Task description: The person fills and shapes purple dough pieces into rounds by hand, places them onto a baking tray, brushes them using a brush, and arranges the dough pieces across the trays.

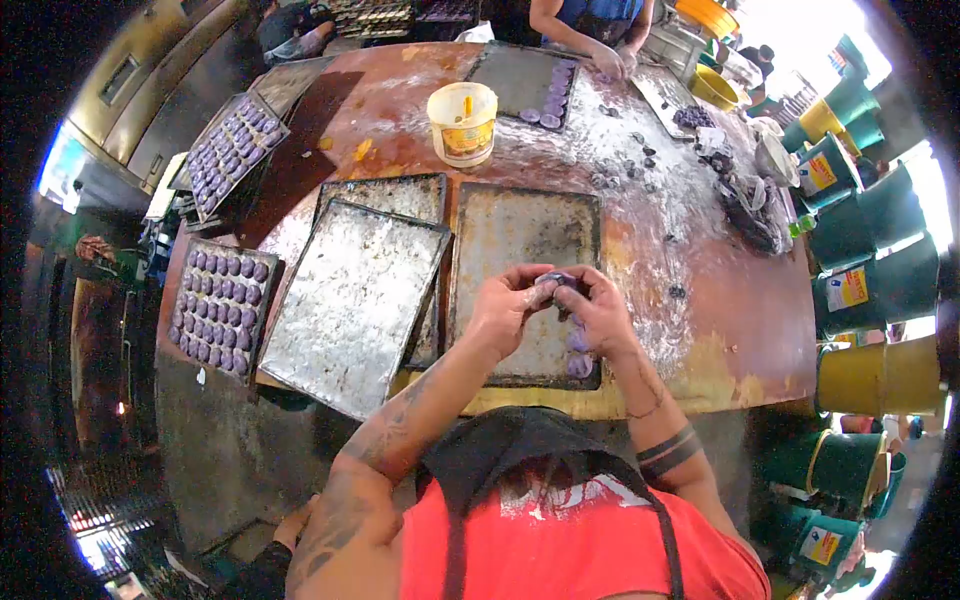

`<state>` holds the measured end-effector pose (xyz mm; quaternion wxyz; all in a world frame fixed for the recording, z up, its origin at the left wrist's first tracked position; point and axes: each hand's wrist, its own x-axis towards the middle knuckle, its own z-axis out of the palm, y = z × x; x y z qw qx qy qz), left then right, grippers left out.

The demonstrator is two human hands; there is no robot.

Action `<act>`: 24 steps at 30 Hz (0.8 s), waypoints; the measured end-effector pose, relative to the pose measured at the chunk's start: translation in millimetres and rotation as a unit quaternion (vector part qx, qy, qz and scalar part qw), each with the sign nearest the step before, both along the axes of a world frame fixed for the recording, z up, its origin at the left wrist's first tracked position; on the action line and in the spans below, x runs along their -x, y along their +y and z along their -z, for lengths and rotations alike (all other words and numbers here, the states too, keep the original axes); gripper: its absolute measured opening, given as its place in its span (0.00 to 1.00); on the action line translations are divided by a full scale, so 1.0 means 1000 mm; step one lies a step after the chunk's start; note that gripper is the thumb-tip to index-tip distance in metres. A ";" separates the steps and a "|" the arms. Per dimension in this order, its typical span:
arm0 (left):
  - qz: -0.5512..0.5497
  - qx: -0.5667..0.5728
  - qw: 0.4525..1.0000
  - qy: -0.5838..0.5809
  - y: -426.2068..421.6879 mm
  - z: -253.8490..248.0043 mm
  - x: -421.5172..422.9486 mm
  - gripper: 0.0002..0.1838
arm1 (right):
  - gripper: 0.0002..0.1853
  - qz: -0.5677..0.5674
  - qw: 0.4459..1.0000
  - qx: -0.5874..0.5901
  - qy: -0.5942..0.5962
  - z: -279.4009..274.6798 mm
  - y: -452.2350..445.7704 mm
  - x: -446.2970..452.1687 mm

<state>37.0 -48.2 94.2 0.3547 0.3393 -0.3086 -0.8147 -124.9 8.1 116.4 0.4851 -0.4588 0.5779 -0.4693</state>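
My left hand [508, 308] and my right hand [598, 312] meet above a worn metal tray [500, 230], their fingers pinched on one small piece of dark purple dough [556, 281]. Under my right hand, flattened purple dough pieces [580, 366] lie along the tray's right side. Left of this tray, a bare silvery tray [355, 295] rests at an angle, partly over another dark-rimmed tray [400, 190].
Trays of purple pieces [218, 308] stand at the left. A white bucket [463, 140] sits mid-table. Across the floury table [740, 310], a co-worker's hands [612, 62] are near another tray [510, 85]. Dark dough [750, 215] lies at the right, beside green and yellow buckets [868, 215].
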 end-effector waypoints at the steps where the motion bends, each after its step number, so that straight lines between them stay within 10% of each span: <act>1: 0.001 -0.030 0.999 0.030 0.001 -0.015 0.004 0.14 | 0.11 0.039 0.999 -0.007 -0.018 -0.005 0.000 -0.001; 7: -0.048 0.263 0.937 -0.225 0.018 -0.022 0.012 0.12 | 0.08 0.184 0.959 -0.016 -0.216 -0.018 -0.004 -0.016; 8: -0.076 0.300 0.920 -0.240 0.025 -0.016 0.015 0.13 | 0.09 0.183 0.979 0.045 -0.074 -0.018 -0.004 -0.016; 11: -0.135 0.015 0.991 -0.008 0.020 -0.008 0.025 0.15 | 0.11 0.158 0.899 0.211 0.350 -0.015 -0.002 -0.018; 24: 0.127 -0.099 0.975 0.153 0.017 -0.013 0.015 0.18 | 0.17 -0.039 0.915 0.281 0.288 -0.016 -0.001 0.007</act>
